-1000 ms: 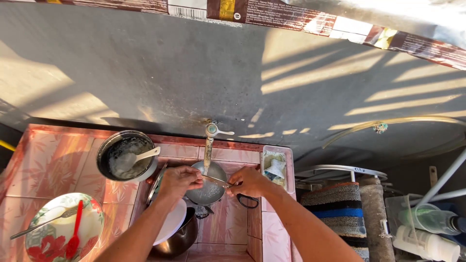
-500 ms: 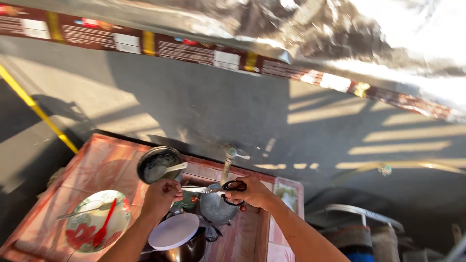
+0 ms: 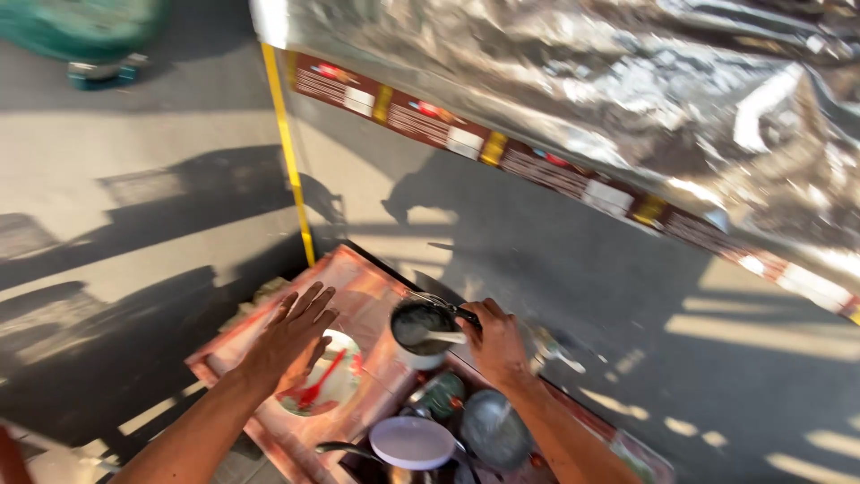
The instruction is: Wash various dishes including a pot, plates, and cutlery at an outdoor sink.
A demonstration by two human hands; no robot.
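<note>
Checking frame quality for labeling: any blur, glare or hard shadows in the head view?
Head view: motion blur smears the silvery sheet at the top, with bright glare on it; low sun throws long hard shadows across the grey wall; the left hand, right hand and dark pot are soft but readable.

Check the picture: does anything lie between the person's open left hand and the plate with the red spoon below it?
Nothing visible does. The left hand is spread open above the left part of the plate, with no object between them; whether they touch is unclear. The red spoon lies on the plate. The right hand is at the small pot.
</note>
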